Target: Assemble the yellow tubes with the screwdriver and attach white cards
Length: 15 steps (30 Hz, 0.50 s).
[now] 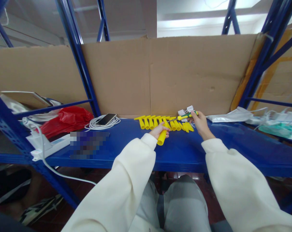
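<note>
My left hand (160,130) is closed around a yellow tubular part (161,138), its round end toward me. In my right hand (199,121) is a screwdriver (184,116) with a yellow and green handle, its shaft pointing left toward the upper end of the held part. Whether the tip touches the part is too small to tell. Behind my hands, a row of similar yellow parts (147,123) lies on the blue shelf (182,154). Smaller yellow pieces (187,127) lie at the right end of the row, just left of my right hand.
A phone (106,119) rests on a coiled white cable (94,124) to the left, near a red plastic bag (68,120) and a white power strip (54,145). Cardboard (184,74) stands behind the shelf. White packets (229,115) lie at the right, beside blue uprights.
</note>
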Motion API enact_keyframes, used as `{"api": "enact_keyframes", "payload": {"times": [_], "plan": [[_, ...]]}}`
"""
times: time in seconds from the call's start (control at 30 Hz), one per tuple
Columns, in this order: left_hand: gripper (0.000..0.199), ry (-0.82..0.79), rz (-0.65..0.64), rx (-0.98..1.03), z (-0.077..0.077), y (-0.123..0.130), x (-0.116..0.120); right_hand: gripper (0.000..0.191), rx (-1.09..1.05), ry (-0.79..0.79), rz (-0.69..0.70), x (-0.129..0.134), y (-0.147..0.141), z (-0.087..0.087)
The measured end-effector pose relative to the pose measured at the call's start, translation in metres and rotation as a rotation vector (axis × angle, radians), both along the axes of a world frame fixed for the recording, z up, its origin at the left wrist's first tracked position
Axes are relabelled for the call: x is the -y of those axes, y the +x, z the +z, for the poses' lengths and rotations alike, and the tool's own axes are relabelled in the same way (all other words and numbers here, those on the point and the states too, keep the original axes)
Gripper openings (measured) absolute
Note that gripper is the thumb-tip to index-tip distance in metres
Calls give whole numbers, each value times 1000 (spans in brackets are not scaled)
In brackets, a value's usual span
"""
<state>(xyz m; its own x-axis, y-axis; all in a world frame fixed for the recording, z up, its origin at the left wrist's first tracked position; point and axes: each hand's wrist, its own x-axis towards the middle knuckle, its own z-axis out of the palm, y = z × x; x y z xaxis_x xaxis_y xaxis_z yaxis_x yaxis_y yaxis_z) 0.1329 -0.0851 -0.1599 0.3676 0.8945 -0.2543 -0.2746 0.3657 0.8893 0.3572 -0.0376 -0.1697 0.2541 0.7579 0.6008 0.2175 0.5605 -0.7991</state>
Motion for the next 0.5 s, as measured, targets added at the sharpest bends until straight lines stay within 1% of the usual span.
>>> {"api": "enact_keyframes", "payload": {"times": [0.3,0.5], "plan": [[86,7,28,-40,5,2,9,49,-24,-7,4,0,-1,0],[86,15,28,-73,7,3,11,48,-64,-27,-6,3,-3,3]]}}
